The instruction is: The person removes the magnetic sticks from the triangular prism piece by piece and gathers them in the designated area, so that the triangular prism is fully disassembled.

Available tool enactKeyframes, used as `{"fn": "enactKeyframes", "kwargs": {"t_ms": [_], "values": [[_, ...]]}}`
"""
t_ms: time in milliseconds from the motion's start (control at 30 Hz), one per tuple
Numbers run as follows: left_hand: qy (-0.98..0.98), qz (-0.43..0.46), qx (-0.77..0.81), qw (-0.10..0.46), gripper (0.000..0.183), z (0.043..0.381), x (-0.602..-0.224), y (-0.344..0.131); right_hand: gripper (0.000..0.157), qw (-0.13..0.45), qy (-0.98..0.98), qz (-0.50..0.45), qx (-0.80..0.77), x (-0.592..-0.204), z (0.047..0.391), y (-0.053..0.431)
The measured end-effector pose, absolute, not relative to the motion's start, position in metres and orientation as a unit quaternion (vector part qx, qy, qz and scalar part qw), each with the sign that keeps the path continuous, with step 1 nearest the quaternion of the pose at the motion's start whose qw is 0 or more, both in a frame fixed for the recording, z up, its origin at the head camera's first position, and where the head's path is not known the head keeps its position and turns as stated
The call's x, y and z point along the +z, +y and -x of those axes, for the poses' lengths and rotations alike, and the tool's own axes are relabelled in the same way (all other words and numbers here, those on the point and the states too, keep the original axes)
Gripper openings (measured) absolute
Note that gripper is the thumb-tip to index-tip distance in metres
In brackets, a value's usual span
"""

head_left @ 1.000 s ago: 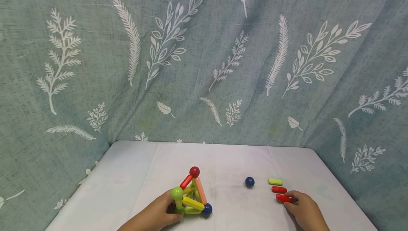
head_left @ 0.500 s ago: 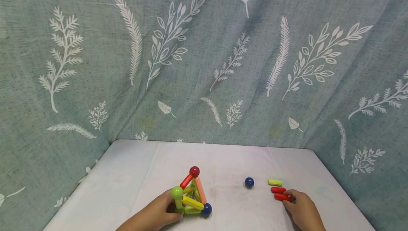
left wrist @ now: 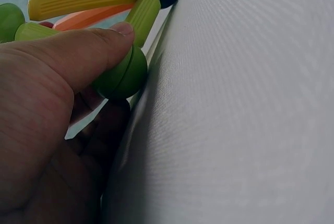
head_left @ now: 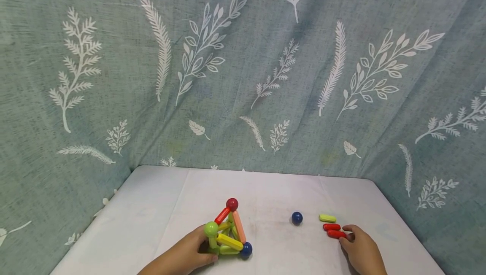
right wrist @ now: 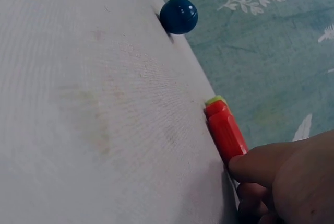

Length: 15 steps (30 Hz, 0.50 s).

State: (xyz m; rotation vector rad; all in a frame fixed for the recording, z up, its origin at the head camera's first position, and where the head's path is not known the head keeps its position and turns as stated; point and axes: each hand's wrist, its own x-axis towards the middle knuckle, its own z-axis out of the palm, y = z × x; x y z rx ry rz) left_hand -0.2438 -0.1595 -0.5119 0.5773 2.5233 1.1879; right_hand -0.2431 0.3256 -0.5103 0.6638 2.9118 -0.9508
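Observation:
In the head view, my left hand [head_left: 193,247] grips a frame of magnetic building sticks and balls at its lower left corner. The left wrist view shows the thumb against a green ball [left wrist: 122,75] and a light green stick [left wrist: 144,18]. A yellow stick [head_left: 230,241], an orange stick [head_left: 239,226], a red ball [head_left: 232,204] and a blue ball [head_left: 246,249] belong to the frame. My right hand [head_left: 362,249] pinches the right end of a red stick [head_left: 336,234] lying on the table; its fingertips are partly hidden. Another red stick [head_left: 331,227] lies just behind it.
A light green stick [head_left: 328,218] lies behind the red ones. A loose blue ball [head_left: 297,218] sits between the frame and the sticks on the white table [head_left: 281,249]. A leaf-patterned green curtain [head_left: 228,140] stands along the table's back and sides.
The right hand has shifted the nearer red stick slightly back and left, close beside the other red stick. Its index finger has moved a little since. The left hand and frame stay still.

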Motion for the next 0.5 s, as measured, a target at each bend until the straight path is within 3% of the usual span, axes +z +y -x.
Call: {"fn": "enactKeyframes", "kwargs": {"t_ms": [500], "values": [[0.874,-0.203,0.416,0.151,0.055,0.2429,-0.5104,-0.1607,0.046,-0.031,0.912,-0.258,-0.317,-0.5122,0.2405,0.3182]]}}
